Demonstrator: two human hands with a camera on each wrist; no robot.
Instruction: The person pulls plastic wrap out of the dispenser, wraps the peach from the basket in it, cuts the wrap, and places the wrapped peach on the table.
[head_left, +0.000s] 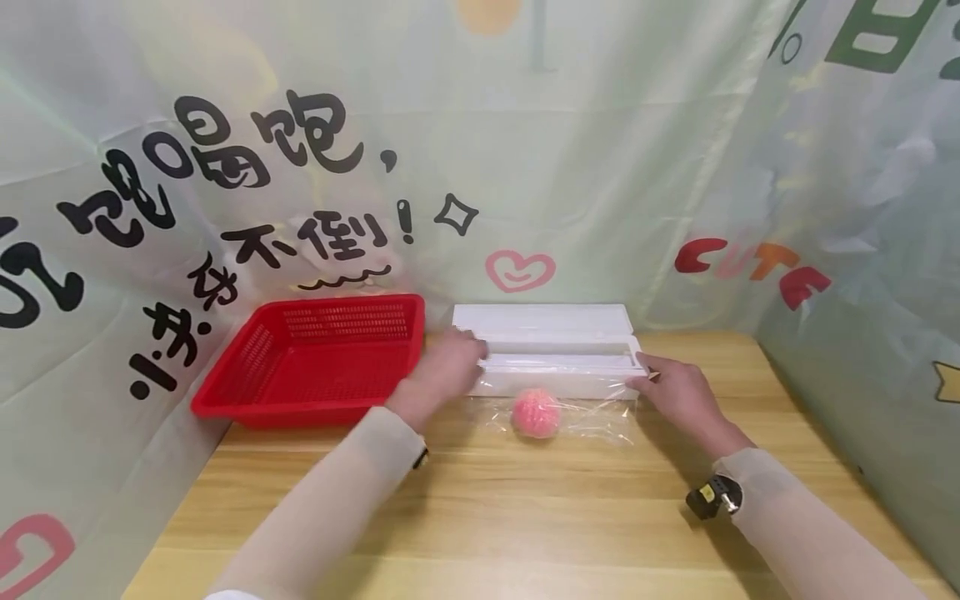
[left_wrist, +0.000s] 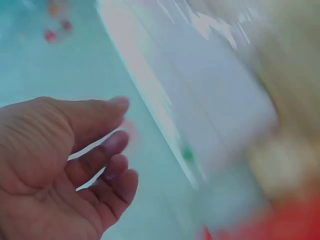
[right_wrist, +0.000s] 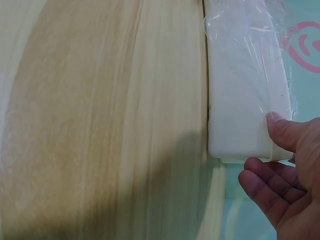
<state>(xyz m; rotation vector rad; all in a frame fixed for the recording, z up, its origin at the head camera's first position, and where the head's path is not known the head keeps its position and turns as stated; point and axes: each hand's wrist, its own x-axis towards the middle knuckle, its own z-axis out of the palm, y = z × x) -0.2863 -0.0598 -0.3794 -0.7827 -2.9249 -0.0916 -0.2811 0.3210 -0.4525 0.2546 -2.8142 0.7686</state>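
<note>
A long white cling film box lies at the back of the table with its lid raised. Clear cling film hangs over its front onto the wood. Against the film sits a pink textured ball; whether it is under or on the film I cannot tell. My right hand grips the box's right end, thumb on its front face in the right wrist view. Near the box's left end is my left hand. Its fingers curve loosely around nothing in the left wrist view, apart from the blurred box.
To the left of the box stands a red plastic basket with perforated walls. A printed fabric backdrop rises behind and at both sides of the wooden table.
</note>
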